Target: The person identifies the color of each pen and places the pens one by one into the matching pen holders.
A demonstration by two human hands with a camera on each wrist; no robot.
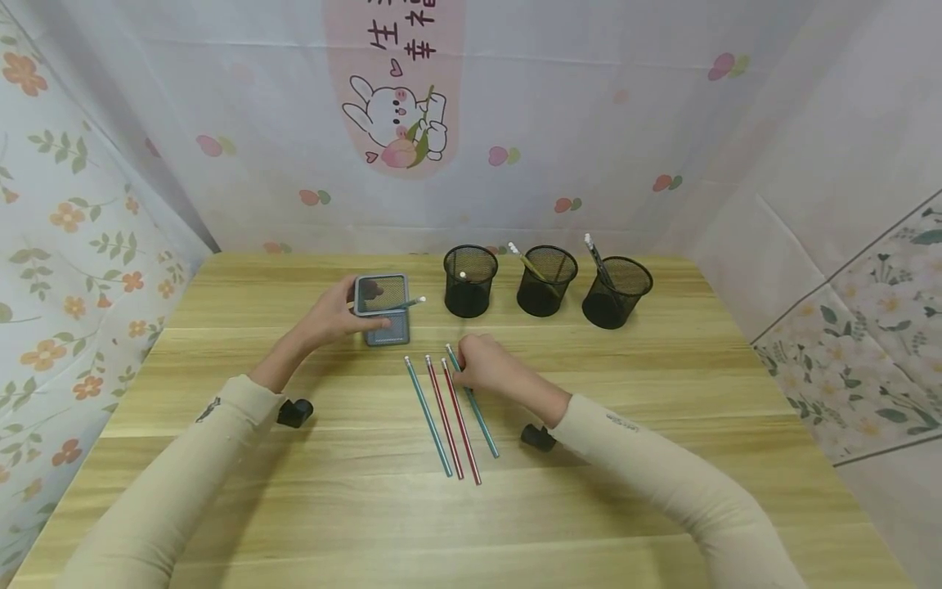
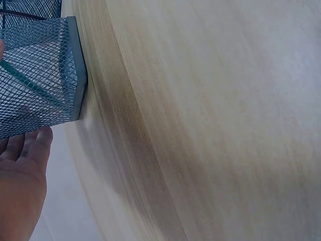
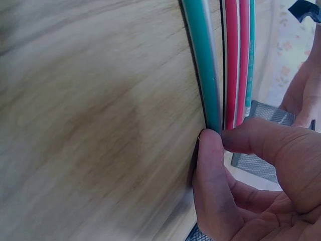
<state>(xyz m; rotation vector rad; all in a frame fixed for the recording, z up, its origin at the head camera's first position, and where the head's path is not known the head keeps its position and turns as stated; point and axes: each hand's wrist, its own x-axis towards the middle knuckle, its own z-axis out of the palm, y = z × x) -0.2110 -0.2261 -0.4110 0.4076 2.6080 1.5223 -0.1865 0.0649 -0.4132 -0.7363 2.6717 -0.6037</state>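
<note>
My left hand grips a grey square mesh pen holder, thumb across its near side and fingers round the left. One teal pencil leans in that holder, its white eraser end over the rim; in the left wrist view the pencil shows through the mesh. With thumb and forefinger, my right hand pinches another teal pencil near its eraser end. Left of it, two red pencils and a further teal pencil lie side by side on the table, erasers pointing away.
Along the back stand three round black mesh cups: a left cup with a white-tipped pencil, a middle cup with a yellowish pencil, and a right cup with a dark pencil. A printed curtain hangs behind the wooden table.
</note>
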